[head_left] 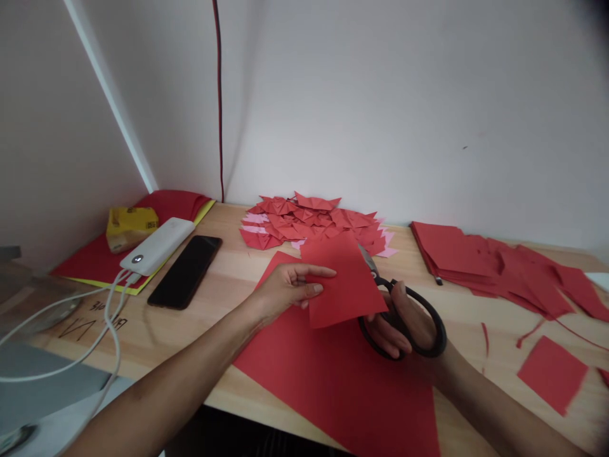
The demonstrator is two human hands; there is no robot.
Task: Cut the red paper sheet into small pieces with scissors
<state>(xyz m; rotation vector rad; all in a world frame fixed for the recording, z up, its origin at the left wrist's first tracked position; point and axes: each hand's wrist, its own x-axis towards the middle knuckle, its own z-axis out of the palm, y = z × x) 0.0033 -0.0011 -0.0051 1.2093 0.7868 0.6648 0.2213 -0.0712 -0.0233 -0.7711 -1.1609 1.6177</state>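
The left hand (285, 289) grips a red paper piece (349, 292) by its left edge, one finger laid straight across the near face and the thumb just below it, both tips reaching in toward the middle; these fingers are closed on the paper with no open gap. The piece is held up, tilted, above a large red sheet (333, 381) that lies on the bench (233, 266) and runs past its front edge. At the piece's right side the right hand (419, 325) holds black-handled scissors (384, 284), thumb at the upper loop and fingers curled about the lower one, so those fingers are wrapped round the handles. A blade shows along the right edge of the piece, but most of the cutting end is hidden behind the paper, so I cannot tell how far the blades are parted. Behind the piece, near the wall, sits a heap of folded red paper shapes (316, 222); to the right lie a stack of red paper (442, 254) and, nearer, a loose red square (553, 374).
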